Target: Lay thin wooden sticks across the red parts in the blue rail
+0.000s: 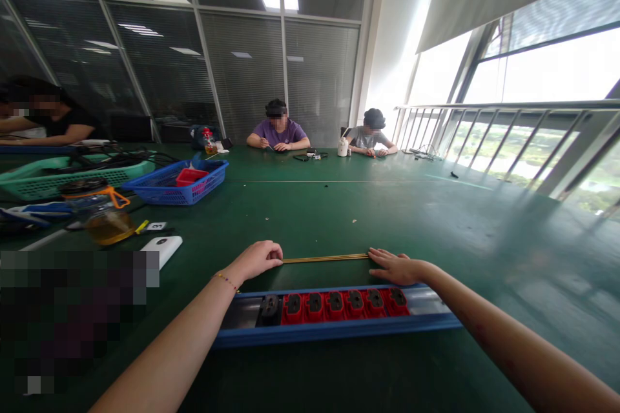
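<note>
Well short of the far edge of the table (300, 203), thin golden rods (325, 259) stretch between the left hand (261, 257), fingers curled, pinch unclear, and the right hand (398, 268), fingers spread. Probably light, smooth, slightly springy; best held at both ends.

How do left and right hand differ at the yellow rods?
Left hand is curled; right hand is flatter, fingers spread.
Left hand is at the rods' left end, right hand at their right.
Left hand has a bracelet at its wrist; right hand shows none.
Both: bare.
</note>
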A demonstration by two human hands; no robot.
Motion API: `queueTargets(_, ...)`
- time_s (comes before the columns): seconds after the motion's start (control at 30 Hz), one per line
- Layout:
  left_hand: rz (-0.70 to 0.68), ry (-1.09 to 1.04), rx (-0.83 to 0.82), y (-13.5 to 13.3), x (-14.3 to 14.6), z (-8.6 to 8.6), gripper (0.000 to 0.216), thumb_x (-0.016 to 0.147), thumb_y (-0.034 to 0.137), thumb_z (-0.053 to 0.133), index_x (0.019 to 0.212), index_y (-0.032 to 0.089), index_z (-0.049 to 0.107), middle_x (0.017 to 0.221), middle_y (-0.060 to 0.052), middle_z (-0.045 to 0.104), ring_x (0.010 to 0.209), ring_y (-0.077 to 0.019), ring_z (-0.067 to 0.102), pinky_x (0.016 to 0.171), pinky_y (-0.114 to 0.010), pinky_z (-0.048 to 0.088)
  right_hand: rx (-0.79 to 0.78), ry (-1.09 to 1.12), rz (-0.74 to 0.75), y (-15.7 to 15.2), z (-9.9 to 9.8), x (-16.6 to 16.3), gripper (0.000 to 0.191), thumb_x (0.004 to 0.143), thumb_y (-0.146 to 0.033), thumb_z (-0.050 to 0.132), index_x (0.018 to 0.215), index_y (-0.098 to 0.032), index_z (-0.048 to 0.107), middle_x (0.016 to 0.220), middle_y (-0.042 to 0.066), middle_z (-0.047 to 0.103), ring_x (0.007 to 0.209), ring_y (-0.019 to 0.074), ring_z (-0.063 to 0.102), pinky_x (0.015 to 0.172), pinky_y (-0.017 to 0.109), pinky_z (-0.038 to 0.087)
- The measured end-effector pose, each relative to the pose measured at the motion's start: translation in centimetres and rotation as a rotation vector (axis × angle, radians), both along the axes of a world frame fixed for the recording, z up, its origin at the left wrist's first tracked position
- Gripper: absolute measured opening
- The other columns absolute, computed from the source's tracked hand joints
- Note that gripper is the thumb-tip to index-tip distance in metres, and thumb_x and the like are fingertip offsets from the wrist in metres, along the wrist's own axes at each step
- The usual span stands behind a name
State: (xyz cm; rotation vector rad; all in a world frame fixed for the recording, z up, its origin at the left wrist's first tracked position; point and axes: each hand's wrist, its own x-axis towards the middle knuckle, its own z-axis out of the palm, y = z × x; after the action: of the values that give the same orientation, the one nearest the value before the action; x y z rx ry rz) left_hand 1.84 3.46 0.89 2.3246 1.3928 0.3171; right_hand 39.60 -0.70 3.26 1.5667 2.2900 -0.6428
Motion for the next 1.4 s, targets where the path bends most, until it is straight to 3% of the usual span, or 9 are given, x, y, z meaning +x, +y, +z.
queueTargets(0.17, -0.002, -0.002, -0.003, -0.1, 0.1, 0.1, 0.024, 0.075, 0.042, 0.051, 0.080, 0.021, 0.062, 0.082, -0.002, 0.061, 0.072, -0.0156, 0.056, 0.063, -0.024, 0.041, 0.050, -0.027, 0.025, 0.1, 0.2, -0.6, 0.072, 0.083, -0.061, 0.026, 0.140, -0.019, 0.013, 0.146, 0.010, 0.007, 0.131, 0.0293, 0.010, 0.099, 0.059, 0.015)
queueTargets(0.3, 0.002, 0.015, 0.010, -0.2, 0.3, 0.2, 0.025, 0.075, 0.042, 0.051, 0.081, 0.021, 0.062, 0.082, -0.002, 0.061, 0.072, -0.0159, 0.056, 0.063, -0.025, 0.042, 0.193, -0.139, 0.061, 0.6, 0.2, -1.3, 0.063, 0.084, -0.056, 0.028, 0.135, -0.019, 0.030, 0.141, 0.014, 0.026, 0.127, 0.0318, 0.025, 0.093, 0.059, 0.025)
queueTargets(0.43, -0.019, 0.086, 0.041, -0.3, 0.1, 0.8, 0.022, 0.075, 0.038, 0.050, 0.085, 0.023, 0.063, 0.082, -0.002, 0.062, 0.072, -0.0160, 0.056, 0.062, -0.025, 0.041, 0.348, -0.173, 0.072, 1.1, 0.6, -2.7, 0.057, 0.081, -0.046, 0.043, 0.130, -0.016, 0.037, 0.135, 0.018, 0.037, 0.121, 0.0347, 0.033, 0.089, 0.061, 0.025)
queueTargets(0.57, -0.007, 0.259, 0.136, -0.2, -0.4, 1.8, 0.025, 0.067, 0.022, 0.054, 0.091, 0.027, 0.061, 0.088, -0.002, 0.062, 0.080, -0.0187, 0.056, 0.066, -0.027, 0.040, 0.401, -0.179, 0.182, 1.6, 1.2, -4.5, 0.048, 0.074, -0.023, 0.056, 0.122, -0.021, 0.046, 0.120, 0.013, 0.054, 0.112, 0.0268, 0.047, 0.091, 0.046, 0.031)
queueTargets(0.67, 0.035, 0.370, 0.137, 0.0, -0.6, 2.2, 0.029, 0.059, 0.010, 0.053, 0.082, 0.025, 0.061, 0.085, -0.001, 0.062, 0.078, -0.0190, 0.056, 0.064, -0.027, 0.039, 0.403, -0.201, 0.233, 2.3, 1.4, -5.7, 0.039, 0.070, -0.012, 0.056, 0.108, -0.019, 0.056, 0.104, 0.012, 0.062, 0.100, 0.0256, 0.056, 0.083, 0.038, 0.038)
queueTargets(0.87, 0.055, 0.386, 0.066, 0.3, -0.6, 1.7, 0.020, 0.054, 0.008, 0.051, 0.067, 0.021, 0.057, 0.073, 0.000, 0.060, 0.066, -0.0159, 0.054, 0.055, -0.024, 0.036, 0.403, -0.174, 0.251, 3.3, 0.9, -5.7, 0.030, 0.064, -0.014, 0.058, 0.094, -0.018, 0.062, 0.093, 0.010, 0.065, 0.086, 0.0245, 0.060, 0.069, 0.032, 0.043)
queueTargets(1.1, 0.056, 0.073, 0.141, -1.7, -1.2, 3.7, 0.013, 0.069, 0.023, 0.047, 0.074, 0.020, 0.059, 0.080, -0.001, 0.060, 0.073, -0.0153, 0.055, 0.066, -0.024, 0.042, 0.485, 0.025, 0.171, 0.7, 2.1, -1.8, 0.022, 0.075, -0.017, 0.041, 0.085, -0.018, 0.061, 0.089, 0.004, 0.060, 0.078, 0.0157, 0.057, 0.068, 0.025, 0.041)
queueTargets(1.27, 0.090, -0.174, 0.122, -6.1, -0.4, 6.5, 0.028, 0.079, 0.039, 0.044, 0.095, 0.022, 0.060, 0.094, -0.002, 0.062, 0.083, -0.0168, 0.056, 0.073, -0.024, 0.045, 0.500, 0.486, -0.086, -3.1, 2.5, 0.8, 0.018, 0.081, -0.019, 0.034, 0.082, -0.019, 0.052, 0.067, -0.002, 0.053, 0.061, 0.0122, 0.048, 0.057, 0.022, 0.039)
queueTargets(1.4, 0.102, -0.224, 0.106, -9.6, 0.7, 6.9, 0.031, 0.079, 0.044, 0.046, 0.099, 0.025, 0.060, 0.098, -0.001, 0.062, 0.085, -0.0170, 0.056, 0.072, -0.023, 0.046, 0.420, 0.739, -0.219, -6.8, 2.2, 1.4, 0.011, 0.082, -0.024, 0.040, 0.082, -0.019, 0.050, 0.068, -0.003, 0.051, 0.062, 0.0122, 0.047, 0.058, 0.023, 0.039)
